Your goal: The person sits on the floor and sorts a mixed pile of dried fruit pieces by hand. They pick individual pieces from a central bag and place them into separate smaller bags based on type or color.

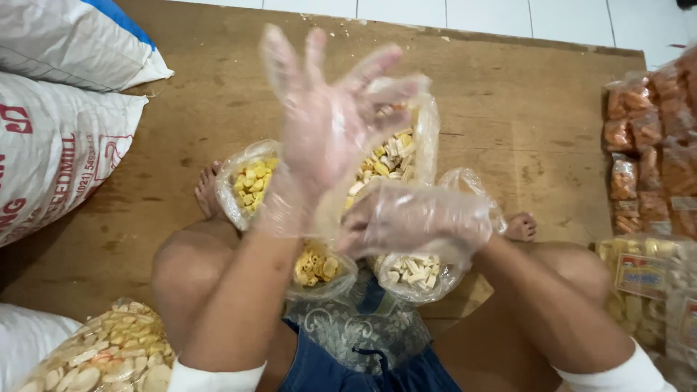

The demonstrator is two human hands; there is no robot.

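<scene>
Nearest, a clear bag of pale crackers [109, 359] lies by the left knee; between the crossed legs sit small bags of yellow snacks [316, 268] and of white sticks [414, 272]; right hand [417, 221], in a thin plastic glove, is closed on the cuff of the left hand's glove [279, 207]; left hand [330, 116] is raised, fingers spread, gripping nothing; step looks like gloving up; seating the glove calls for a firm tug wristward; farther off, white sacks [58, 131] left, orange snack packs [646, 145] right.
</scene>
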